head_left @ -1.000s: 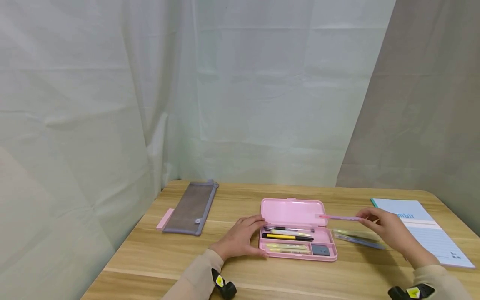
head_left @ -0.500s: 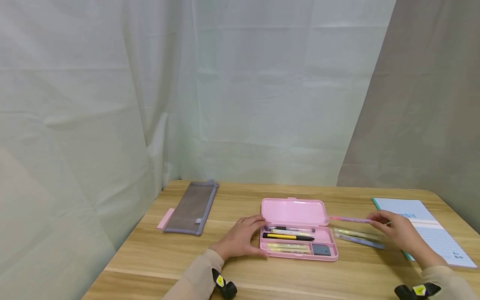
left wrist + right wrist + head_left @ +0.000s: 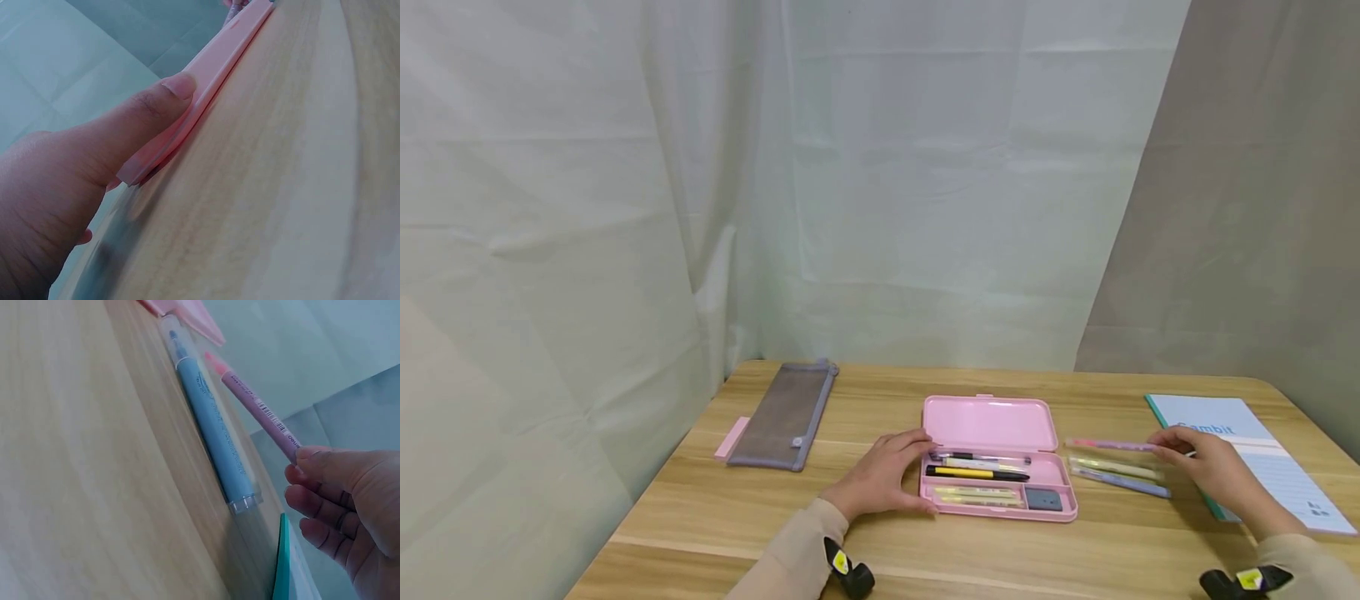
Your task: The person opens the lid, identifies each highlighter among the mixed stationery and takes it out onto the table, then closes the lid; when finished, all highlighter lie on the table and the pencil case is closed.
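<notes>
Head view: the left hand (image 3: 887, 475) holds the hard pink case (image 3: 988, 423) just to its right. The right hand (image 3: 1210, 473) pinches a purple pen (image 3: 1120, 446) poking out to its left.

Left wrist: its thumb (image 3: 150, 106) touches smooth plastic; a steady press should do.

Right wrist: pinch the round stick lightly; a fatter blue pen (image 3: 215, 428) lies left of the hand.

Pencil case (image 3: 989, 423) looked like smooth, glossy plastic tbh, tabletop (image 3: 1000, 558) was wood-grained, pouch (image 3: 778, 417) kinda matt mesh cloth.
</notes>
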`<action>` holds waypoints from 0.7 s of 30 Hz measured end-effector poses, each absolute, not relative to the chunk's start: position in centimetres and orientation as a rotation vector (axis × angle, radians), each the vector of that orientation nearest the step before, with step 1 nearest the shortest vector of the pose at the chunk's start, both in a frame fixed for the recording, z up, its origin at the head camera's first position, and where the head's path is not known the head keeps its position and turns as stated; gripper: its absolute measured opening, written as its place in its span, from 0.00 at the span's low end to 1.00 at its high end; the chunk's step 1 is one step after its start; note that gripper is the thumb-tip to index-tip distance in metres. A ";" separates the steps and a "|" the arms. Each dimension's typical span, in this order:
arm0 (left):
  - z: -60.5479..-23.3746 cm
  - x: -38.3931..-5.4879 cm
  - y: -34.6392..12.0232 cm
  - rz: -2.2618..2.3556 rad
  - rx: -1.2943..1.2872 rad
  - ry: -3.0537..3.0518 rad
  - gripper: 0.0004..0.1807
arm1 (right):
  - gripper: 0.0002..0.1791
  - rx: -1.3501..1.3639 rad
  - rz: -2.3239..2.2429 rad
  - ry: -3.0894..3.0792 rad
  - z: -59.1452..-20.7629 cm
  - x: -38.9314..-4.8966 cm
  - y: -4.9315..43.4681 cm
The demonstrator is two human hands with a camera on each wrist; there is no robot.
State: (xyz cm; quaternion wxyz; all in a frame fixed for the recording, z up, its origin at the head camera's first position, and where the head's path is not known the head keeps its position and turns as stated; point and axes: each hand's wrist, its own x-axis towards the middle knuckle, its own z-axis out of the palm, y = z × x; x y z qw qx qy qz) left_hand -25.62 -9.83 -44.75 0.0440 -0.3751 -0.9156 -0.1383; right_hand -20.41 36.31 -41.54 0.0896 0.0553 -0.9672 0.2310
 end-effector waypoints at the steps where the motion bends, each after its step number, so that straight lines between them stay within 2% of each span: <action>1: -44.7 -25.6 -9.8 -0.420 -1.146 -2.797 0.50 | 0.10 0.169 0.682 -2.877 -41.6 -20.5 36.4; 9: -44.8 -25.6 -9.8 -0.417 -1.151 -2.786 0.51 | 0.05 0.232 0.666 -2.895 -42.3 -20.9 36.8; 21: -44.8 -25.7 -9.8 -0.416 -1.156 -2.782 0.50 | 0.03 0.290 0.619 -2.935 -42.6 -21.7 37.0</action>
